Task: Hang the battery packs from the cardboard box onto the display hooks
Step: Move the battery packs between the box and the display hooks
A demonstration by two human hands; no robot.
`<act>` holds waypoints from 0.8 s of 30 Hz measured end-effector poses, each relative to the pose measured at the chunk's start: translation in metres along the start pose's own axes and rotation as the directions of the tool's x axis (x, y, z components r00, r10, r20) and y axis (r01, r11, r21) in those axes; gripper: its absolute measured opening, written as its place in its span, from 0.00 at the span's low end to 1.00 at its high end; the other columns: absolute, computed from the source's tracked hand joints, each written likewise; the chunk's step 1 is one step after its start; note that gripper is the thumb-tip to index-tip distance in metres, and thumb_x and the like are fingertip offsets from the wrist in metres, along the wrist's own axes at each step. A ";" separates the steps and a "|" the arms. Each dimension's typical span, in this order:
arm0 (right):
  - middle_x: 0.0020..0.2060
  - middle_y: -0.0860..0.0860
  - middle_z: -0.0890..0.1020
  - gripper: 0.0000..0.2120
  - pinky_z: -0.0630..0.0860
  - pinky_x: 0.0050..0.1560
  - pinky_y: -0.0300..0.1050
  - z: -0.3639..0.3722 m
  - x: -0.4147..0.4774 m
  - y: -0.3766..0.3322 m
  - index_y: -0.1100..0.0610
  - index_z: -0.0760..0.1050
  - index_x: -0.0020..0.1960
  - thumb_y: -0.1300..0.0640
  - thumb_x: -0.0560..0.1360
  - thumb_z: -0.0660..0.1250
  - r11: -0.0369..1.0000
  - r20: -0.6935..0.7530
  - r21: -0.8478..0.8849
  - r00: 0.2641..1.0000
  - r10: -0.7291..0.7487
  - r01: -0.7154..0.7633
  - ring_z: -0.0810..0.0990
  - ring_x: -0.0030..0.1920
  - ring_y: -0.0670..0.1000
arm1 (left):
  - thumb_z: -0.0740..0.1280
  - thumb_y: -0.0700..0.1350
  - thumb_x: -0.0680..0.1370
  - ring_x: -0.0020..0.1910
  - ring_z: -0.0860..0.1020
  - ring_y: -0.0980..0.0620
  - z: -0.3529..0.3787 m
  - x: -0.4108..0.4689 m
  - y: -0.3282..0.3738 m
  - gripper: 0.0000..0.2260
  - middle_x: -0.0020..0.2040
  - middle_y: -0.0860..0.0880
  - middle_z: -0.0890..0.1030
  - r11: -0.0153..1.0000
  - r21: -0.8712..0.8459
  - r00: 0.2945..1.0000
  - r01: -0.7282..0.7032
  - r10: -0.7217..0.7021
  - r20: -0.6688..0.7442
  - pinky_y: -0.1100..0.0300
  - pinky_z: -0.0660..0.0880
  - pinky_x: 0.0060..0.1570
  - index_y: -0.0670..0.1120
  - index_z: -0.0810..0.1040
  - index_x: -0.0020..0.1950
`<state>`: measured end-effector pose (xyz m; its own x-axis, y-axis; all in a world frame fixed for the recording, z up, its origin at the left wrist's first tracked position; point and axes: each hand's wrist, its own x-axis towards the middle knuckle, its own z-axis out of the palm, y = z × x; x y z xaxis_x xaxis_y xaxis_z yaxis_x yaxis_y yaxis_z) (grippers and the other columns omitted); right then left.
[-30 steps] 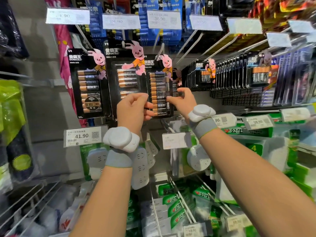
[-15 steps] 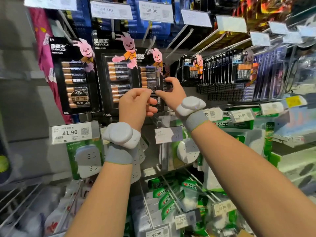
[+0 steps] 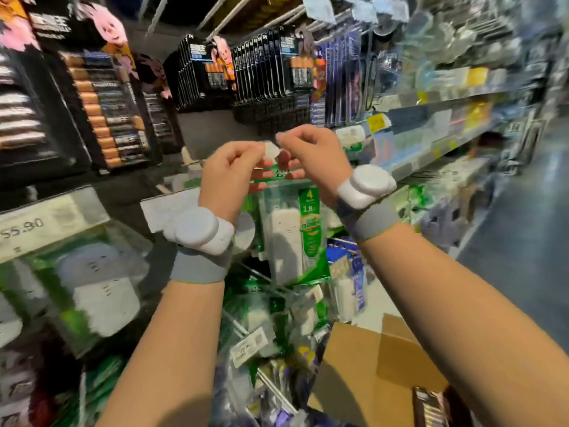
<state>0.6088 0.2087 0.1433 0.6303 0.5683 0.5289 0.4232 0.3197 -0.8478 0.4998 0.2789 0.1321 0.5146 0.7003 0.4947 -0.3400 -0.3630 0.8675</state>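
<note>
I cannot tell the grip of left hand (image 3: 231, 171) or right hand (image 3: 311, 155). The battery pack (image 3: 429, 406) in the cardboard box (image 3: 369, 365) looks stiff and weighty; I'd pinch its top.

head-worn view, facing forward and down, close to shelving (image 3: 431, 143), blurred

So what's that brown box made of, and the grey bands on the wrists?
The brown box looks like cardboard. It is tan and dull, with flat flaps folded open at the top. The grey bands look like soft stretchy cloth, probably knitted. They are matte and hug the wrists snugly, but the picture is too blurry to show the weave.
</note>
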 end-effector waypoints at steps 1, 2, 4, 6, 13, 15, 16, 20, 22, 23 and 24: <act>0.28 0.50 0.76 0.11 0.72 0.29 0.40 -0.005 -0.001 0.001 0.56 0.73 0.35 0.60 0.77 0.67 1.000 -0.002 0.009 1.000 0.000 0.000 0.74 0.29 0.48 | 0.66 0.42 0.79 0.32 0.80 0.57 0.001 0.000 -0.001 0.05 0.35 0.51 0.81 1.000 -0.005 1.000 -0.006 0.006 0.002 0.65 0.75 0.32 0.48 0.78 0.43; 0.28 0.51 0.76 0.12 0.73 0.30 0.41 -0.018 -0.004 0.006 0.55 0.74 0.35 0.60 0.76 0.67 1.000 -0.023 0.006 1.000 0.003 -0.003 0.75 0.30 0.49 | 0.65 0.42 0.79 0.31 0.80 0.57 0.013 -0.001 -0.008 0.05 0.35 0.51 0.80 1.000 -0.019 1.000 0.011 -0.010 0.028 0.66 0.75 0.31 0.48 0.77 0.44; 0.30 0.53 0.77 0.11 0.74 0.32 0.42 -0.040 -0.012 0.014 0.55 0.74 0.35 0.60 0.76 0.67 0.999 -0.067 -0.024 0.997 0.025 -0.026 0.76 0.34 0.53 | 0.65 0.42 0.79 0.29 0.79 0.58 0.033 -0.003 -0.021 0.04 0.34 0.51 0.80 0.997 -0.057 0.997 0.058 -0.055 0.060 0.67 0.75 0.30 0.48 0.77 0.45; 0.33 0.57 0.76 0.10 0.73 0.34 0.44 -0.066 -0.021 0.027 0.56 0.73 0.36 0.60 0.76 0.67 0.998 -0.109 -0.032 0.992 0.059 -0.063 0.75 0.36 0.54 | 0.65 0.42 0.79 0.28 0.78 0.58 0.058 -0.009 -0.039 0.05 0.31 0.53 0.80 0.991 -0.069 0.988 0.114 -0.106 0.114 0.67 0.75 0.29 0.47 0.76 0.44; 0.26 0.50 0.76 0.12 0.72 0.27 0.39 -0.140 -0.046 0.076 0.56 0.72 0.36 0.63 0.77 0.65 0.977 -0.208 -0.007 0.956 0.205 -0.211 0.74 0.26 0.47 | 0.64 0.41 0.80 0.26 0.76 0.59 0.141 -0.027 -0.095 0.06 0.36 0.49 0.79 0.962 -0.034 0.940 0.272 -0.258 0.223 0.68 0.73 0.29 0.47 0.75 0.43; 0.29 0.54 0.76 0.11 0.71 0.27 0.38 -0.162 -0.051 0.098 0.58 0.72 0.36 0.63 0.77 0.65 0.971 -0.217 -0.006 0.948 0.233 -0.240 0.74 0.28 0.50 | 0.65 0.41 0.80 0.27 0.77 0.59 0.161 -0.032 -0.114 0.05 0.36 0.49 0.80 0.949 0.003 0.921 0.316 -0.307 0.239 0.67 0.75 0.30 0.47 0.75 0.44; 0.30 0.56 0.76 0.11 0.71 0.27 0.38 -0.176 -0.053 0.114 0.58 0.72 0.37 0.63 0.77 0.65 0.964 -0.231 0.003 0.938 0.259 -0.265 0.74 0.29 0.51 | 0.65 0.41 0.80 0.27 0.77 0.59 0.175 -0.036 -0.127 0.05 0.36 0.50 0.80 0.940 0.007 0.912 0.340 -0.331 0.241 0.67 0.75 0.30 0.47 0.75 0.44; 0.32 0.57 0.76 0.11 0.73 0.29 0.40 -0.194 -0.056 0.139 0.58 0.72 0.36 0.62 0.77 0.65 0.948 -0.257 0.012 0.915 0.312 -0.319 0.75 0.30 0.53 | 0.64 0.40 0.80 0.27 0.75 0.58 0.196 -0.039 -0.154 0.06 0.35 0.49 0.79 0.924 0.020 0.896 0.383 -0.377 0.236 0.68 0.73 0.29 0.46 0.75 0.43; 0.31 0.57 0.76 0.11 0.73 0.29 0.40 -0.209 -0.059 0.163 0.58 0.72 0.36 0.62 0.77 0.65 0.936 -0.266 0.011 0.901 0.343 -0.353 0.75 0.31 0.53 | 0.64 0.40 0.79 0.28 0.75 0.57 0.217 -0.044 -0.176 0.05 0.35 0.49 0.79 0.904 0.056 0.874 0.424 -0.425 0.237 0.67 0.73 0.29 0.46 0.75 0.44; 0.31 0.56 0.76 0.11 0.73 0.29 0.40 -0.215 -0.061 0.173 0.58 0.72 0.36 0.62 0.77 0.65 0.929 -0.265 0.004 0.895 0.359 -0.371 0.75 0.31 0.53 | 0.64 0.40 0.79 0.28 0.75 0.57 0.226 -0.047 -0.187 0.05 0.35 0.49 0.79 0.894 0.068 0.863 0.444 -0.446 0.238 0.67 0.73 0.29 0.45 0.76 0.44; 0.31 0.56 0.76 0.11 0.72 0.30 0.41 -0.223 -0.064 0.187 0.58 0.72 0.37 0.62 0.77 0.65 0.921 -0.262 0.012 0.888 0.378 -0.388 0.74 0.31 0.53 | 0.64 0.40 0.80 0.27 0.75 0.58 0.237 -0.051 -0.202 0.04 0.35 0.49 0.78 0.876 0.077 0.843 0.475 -0.479 0.243 0.67 0.72 0.29 0.44 0.75 0.45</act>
<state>0.7931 0.0630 -0.0404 0.8903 0.4264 0.1597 0.1374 0.0828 -0.9870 0.7287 0.1706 -0.0562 0.7884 0.6150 0.0142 0.0073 -0.0325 0.9994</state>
